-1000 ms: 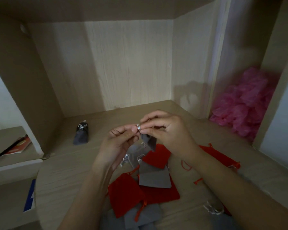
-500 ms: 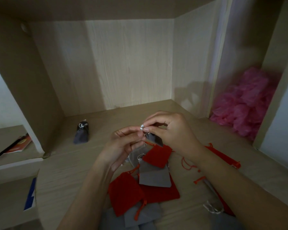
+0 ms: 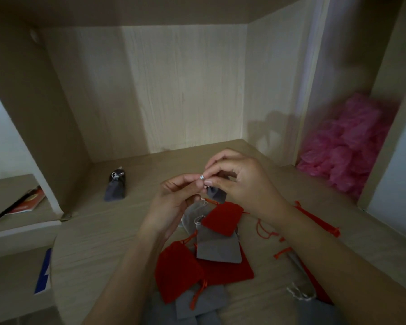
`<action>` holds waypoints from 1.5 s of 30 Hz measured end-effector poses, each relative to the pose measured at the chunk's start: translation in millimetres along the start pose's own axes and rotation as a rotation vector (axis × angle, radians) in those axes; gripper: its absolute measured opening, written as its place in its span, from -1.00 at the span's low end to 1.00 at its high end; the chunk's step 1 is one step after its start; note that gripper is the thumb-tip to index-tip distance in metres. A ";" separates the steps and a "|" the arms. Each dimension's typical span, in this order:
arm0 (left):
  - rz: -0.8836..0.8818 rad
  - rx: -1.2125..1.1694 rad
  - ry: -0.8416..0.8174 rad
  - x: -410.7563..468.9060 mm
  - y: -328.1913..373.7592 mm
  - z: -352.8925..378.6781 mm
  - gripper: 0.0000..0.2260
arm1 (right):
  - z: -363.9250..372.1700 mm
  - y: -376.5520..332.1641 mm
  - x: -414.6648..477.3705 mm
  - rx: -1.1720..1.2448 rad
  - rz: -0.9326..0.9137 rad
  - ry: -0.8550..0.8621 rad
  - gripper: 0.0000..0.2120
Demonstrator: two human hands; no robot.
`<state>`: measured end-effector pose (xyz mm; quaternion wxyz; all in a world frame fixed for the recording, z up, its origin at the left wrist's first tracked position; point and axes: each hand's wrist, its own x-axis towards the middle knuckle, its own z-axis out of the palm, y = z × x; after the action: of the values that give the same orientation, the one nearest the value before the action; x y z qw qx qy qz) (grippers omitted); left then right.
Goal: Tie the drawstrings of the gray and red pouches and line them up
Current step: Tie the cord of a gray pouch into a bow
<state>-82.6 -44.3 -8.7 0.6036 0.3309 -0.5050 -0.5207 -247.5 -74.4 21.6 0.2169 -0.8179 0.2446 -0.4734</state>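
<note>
Nearest: a loose pile point(image 3: 197, 301) of flat gray and red pouches on the bench point(image 3: 99, 245). They overlap, and I can see no knots on them. 1 red pouch point(image 3: 177, 270) lies at the pile's left. Orange cords point(image 3: 265, 232) trail loose to the right, beside the right forearm.

Above the pile: both hands are raised, fingertips meeting. The left hand point(image 3: 174, 202) and right hand point(image 3: 242, 181) each pinch at the neck of 1 held gray pouch point(image 3: 217, 195). It hangs clear of the bench, just below the right fingers, with its mouth gathered. The fingertips mostly hide its drawstring, so the stage of the knot cannot be read.

Far: 1 tied gray pouch point(image 3: 115, 187) sits alone at the back left, well apart from the pile. A pink heap point(image 3: 347, 146) fills the next compartment to the right.

Risks, as judged:
- The drawstring is thin and the light is dim. A fingertip slip would let the loop run out and the mouth reopen.
- The pouch hangs only from the pinch. If dropped, it lands in the untied pile and could be lost among the other grays.
- The loose orange cords could snag a wrist and drag other pouches along.
- Only 1 pouch marks the row, so alignment could drift.
</note>
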 end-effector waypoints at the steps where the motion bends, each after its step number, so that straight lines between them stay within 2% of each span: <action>1: 0.017 0.018 0.009 0.0 -0.1 -0.5 -0.89 | 0.5 0.5 0.0 0.029 0.017 0.003 -0.90; 9: 0.147 0.099 0.189 -3.3 -1.0 13.0 -0.87 | 2.6 0.6 -0.6 0.175 0.071 0.077 -0.86; 12: 0.172 0.074 0.178 -3.5 -1.4 19.2 -0.87 | 3.5 -1.1 -1.0 0.283 0.129 0.102 -0.83; 17: 0.197 0.007 0.146 -4.3 -0.6 21.7 -0.90 | 6.7 -5.9 -2.2 0.388 0.118 0.093 -0.84; 24: 0.161 -0.161 0.186 -5.4 3.8 26.7 -0.85 | 17.8 -10.7 -3.2 0.783 0.336 0.180 -0.89; 29: 0.138 -0.164 0.212 -5.7 4.4 24.7 -0.90 | 12.8 -12.5 -3.6 0.554 0.277 0.186 -0.86; 32: 0.111 -0.167 0.246 -5.2 4.6 24.6 -0.93 | 9.9 -10.3 -3.8 0.315 0.142 0.190 -0.83; 36: 0.107 -0.164 0.250 -5.1 4.1 24.7 -0.88 | 8.5 -9.9 -4.0 0.071 -0.044 0.196 -0.88; 41: 0.122 -0.104 0.256 -6.1 3.9 23.3 -0.80 | 6.4 -14.4 -4.6 -0.035 -0.097 0.190 -0.92; 45: 0.135 -0.066 0.269 -5.7 3.8 22.4 -0.79 | 3.5 -12.5 -2.9 -0.225 -0.263 0.147 -0.89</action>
<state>-102.6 -35.1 -0.6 0.7100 0.3431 -0.4231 -0.4462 -243.2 -62.4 25.4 0.0420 -0.8252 0.2020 -0.5258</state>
